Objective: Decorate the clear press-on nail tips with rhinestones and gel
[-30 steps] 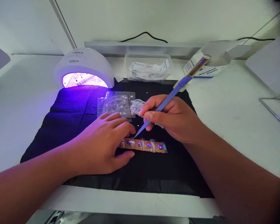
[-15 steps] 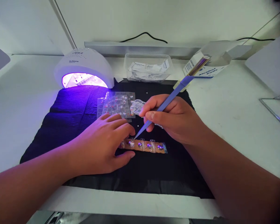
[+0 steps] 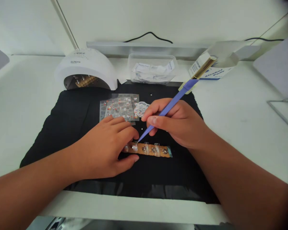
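Observation:
My left hand [image 3: 110,145] lies around the left end of a wooden strip [image 3: 140,148], index finger on its far side and thumb on its near side. Along the strip sit round metal studs and clear false nail tips [image 3: 156,149]; one stud by my left fingers carries a small whitish piece [image 3: 134,147]. My right hand [image 3: 175,123] is closed in a pen-like grip on purple tweezers [image 3: 174,107] with a gold back end. Their point touches or hovers just over that whitish piece; which, I cannot tell.
Sticker sheets [image 3: 120,107] and a white printed piece [image 3: 141,109] lie beyond my hands on a black mat [image 3: 158,179]. A white nail lamp [image 3: 86,65], with another strip inside, stands at back left. Behind are a clear tub [image 3: 153,78] of packets and an alcohol pad box [image 3: 217,72].
The lamp's purple light has gone off, so the strip inside it now shows. My hands and the tweezers have hardly moved.

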The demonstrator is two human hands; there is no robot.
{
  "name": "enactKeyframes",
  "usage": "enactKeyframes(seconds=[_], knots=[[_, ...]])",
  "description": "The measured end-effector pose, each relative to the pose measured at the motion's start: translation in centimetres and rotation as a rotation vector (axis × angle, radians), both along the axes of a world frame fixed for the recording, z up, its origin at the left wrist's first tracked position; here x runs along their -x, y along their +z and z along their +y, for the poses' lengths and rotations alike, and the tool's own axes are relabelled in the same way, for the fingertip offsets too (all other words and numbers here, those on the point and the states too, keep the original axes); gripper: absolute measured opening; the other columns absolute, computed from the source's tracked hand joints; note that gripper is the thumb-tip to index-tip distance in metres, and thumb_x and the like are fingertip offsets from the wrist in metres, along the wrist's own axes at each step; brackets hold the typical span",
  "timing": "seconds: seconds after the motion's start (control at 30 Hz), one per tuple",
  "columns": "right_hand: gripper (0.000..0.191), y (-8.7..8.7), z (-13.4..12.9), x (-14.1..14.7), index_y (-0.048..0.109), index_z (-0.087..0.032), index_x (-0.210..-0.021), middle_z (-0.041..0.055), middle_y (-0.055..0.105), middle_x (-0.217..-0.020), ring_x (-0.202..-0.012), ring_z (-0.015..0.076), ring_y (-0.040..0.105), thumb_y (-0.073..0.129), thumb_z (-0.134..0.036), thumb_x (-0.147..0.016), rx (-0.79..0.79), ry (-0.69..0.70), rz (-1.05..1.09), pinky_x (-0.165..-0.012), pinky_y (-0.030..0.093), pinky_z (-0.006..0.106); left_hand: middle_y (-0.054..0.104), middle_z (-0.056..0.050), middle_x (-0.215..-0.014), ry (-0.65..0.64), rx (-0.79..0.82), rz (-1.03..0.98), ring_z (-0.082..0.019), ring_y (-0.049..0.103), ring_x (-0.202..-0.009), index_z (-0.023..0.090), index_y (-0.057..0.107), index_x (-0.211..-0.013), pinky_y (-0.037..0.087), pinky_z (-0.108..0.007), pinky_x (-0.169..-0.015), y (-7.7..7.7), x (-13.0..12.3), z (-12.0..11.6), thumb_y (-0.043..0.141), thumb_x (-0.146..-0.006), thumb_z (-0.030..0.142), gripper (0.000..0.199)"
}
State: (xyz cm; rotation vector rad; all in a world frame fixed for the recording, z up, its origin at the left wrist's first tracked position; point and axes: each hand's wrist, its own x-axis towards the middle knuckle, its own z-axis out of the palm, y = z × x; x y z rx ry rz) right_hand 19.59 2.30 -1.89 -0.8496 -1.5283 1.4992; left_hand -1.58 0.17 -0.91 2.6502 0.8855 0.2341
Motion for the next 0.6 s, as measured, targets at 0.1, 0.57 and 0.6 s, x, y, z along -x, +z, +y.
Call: enactKeyframes(seconds=[0.1,0.57,0.6], knots=[[0.004,0.00,-0.03,0.05,0.068,-0.018,-0.076,-0.0038,0.063,-0.067,-0.053,0.0066,0.060,0.067,-0.016,-0.080,-0.013,-0.010,-0.002,-0.048,0.047,0.018,0.063,-0.003,-0.088,-0.002,0.003,-0.001,-0.021,0.056,-0.086,0.017,0.057,-0.096,0.040,-0.038,-0.077,-0.01,0.00,0.06,0.062,-0.085,0.028,0.017],[0.006,-0.18,0.22,-0.09,0.069,-0.016,-0.076,-0.0046,0.064,-0.067,-0.052,0.0051,0.061,0.065,-0.013,-0.080,-0.047,-0.003,0.023,-0.049,0.048,0.015,0.062,-0.001,-0.087,-0.006,-0.010,-0.018,-0.021,0.056,-0.086,0.018,0.055,-0.096,0.039,-0.037,-0.076,-0.21,0.00,0.02,0.063,-0.084,0.028,0.017],[0.007,-0.17,0.21,-0.09,0.070,-0.016,-0.076,-0.0046,0.064,-0.067,-0.052,0.0050,0.061,0.065,-0.013,-0.080,-0.046,-0.005,0.023,-0.048,0.048,0.015,0.062,-0.001,-0.088,-0.004,-0.014,-0.022,-0.021,0.056,-0.086,0.018,0.054,-0.096,0.039,-0.037,-0.076,-0.20,0.03,0.04,0.063,-0.084,0.028,0.018]])
